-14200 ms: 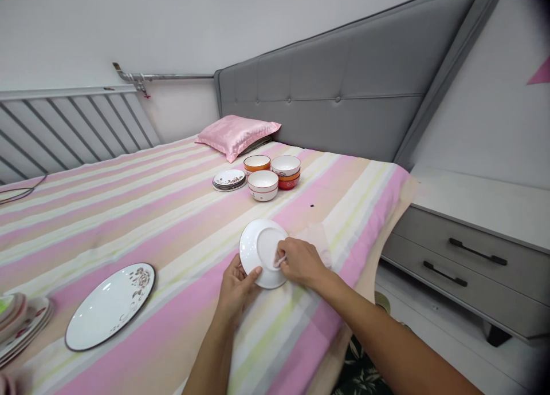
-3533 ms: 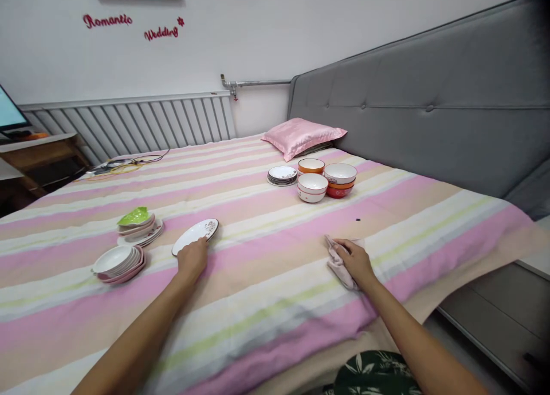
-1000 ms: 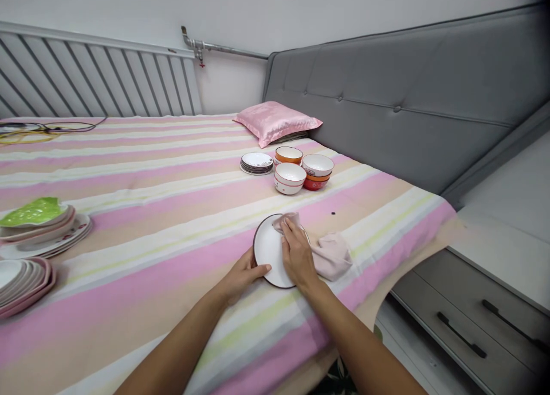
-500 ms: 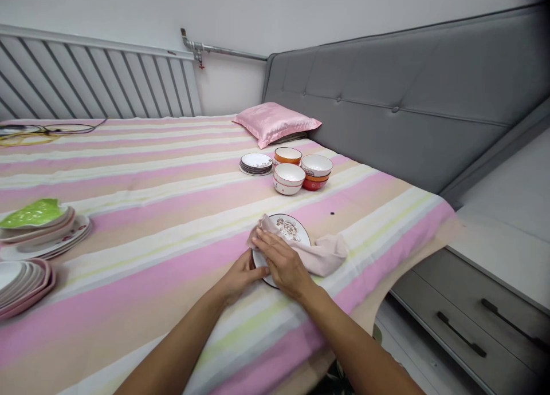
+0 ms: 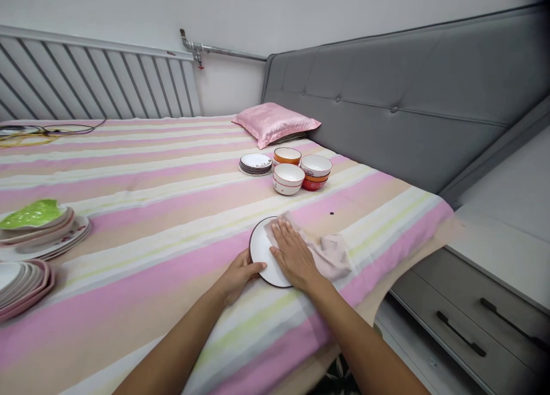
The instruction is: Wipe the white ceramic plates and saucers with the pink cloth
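Note:
A white plate with a dark rim (image 5: 261, 252) lies flat on the striped bedspread (image 5: 150, 212) near the bed's front right corner. My left hand (image 5: 238, 276) grips the plate's near left rim, thumb on top. My right hand (image 5: 292, 256) lies flat, fingers stretched out, and presses a pale pink cloth (image 5: 329, 252) onto the plate's right half. The cloth trails off to the right over the bedspread.
Three bowls (image 5: 303, 173) and a stack of small plates (image 5: 255, 164) stand farther back, with a pink pillow (image 5: 275, 121) behind. More plates (image 5: 40, 229) are stacked at the left. A grey headboard (image 5: 387, 97) and a drawer unit (image 5: 485, 292) are on the right.
My right hand has slid the cloth from the plate's left half to its right half, so the white left part shows again. The left hand still holds the rim.

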`<state>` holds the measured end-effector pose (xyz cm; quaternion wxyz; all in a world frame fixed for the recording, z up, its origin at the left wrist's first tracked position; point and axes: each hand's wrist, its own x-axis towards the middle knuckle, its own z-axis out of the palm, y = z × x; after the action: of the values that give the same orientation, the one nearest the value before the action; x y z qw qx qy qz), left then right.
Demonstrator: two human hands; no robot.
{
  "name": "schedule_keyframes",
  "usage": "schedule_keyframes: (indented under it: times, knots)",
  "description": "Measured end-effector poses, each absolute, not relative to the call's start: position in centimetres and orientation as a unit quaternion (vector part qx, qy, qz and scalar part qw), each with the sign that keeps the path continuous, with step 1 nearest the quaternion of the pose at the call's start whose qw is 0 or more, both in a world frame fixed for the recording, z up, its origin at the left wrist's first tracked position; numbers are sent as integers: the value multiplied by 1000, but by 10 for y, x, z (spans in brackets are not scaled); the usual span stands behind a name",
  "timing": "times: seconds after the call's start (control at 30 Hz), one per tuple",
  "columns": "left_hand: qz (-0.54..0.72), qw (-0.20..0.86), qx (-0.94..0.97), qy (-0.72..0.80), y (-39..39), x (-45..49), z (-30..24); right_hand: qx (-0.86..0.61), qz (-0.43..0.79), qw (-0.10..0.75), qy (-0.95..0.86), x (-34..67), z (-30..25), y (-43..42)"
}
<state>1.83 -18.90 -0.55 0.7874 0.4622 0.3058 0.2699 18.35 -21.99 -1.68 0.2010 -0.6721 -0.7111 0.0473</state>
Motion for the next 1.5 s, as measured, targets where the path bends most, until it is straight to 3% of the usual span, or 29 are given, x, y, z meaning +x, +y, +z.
schedule_keyframes:
  times: [0.43, 0.93, 1.5]
  knots:
    - [422, 781, 329, 324, -175, 20, -13, -680, 119, 164, -705, 177, -17, -225]
    - [394, 812, 307, 303, -173, 18, -13, -551, 233, 212, -773, 156, 2, -240]
    - [353, 781, 394, 331, -185, 19, -7, -543, 104, 198, -809, 147, -7, -240]
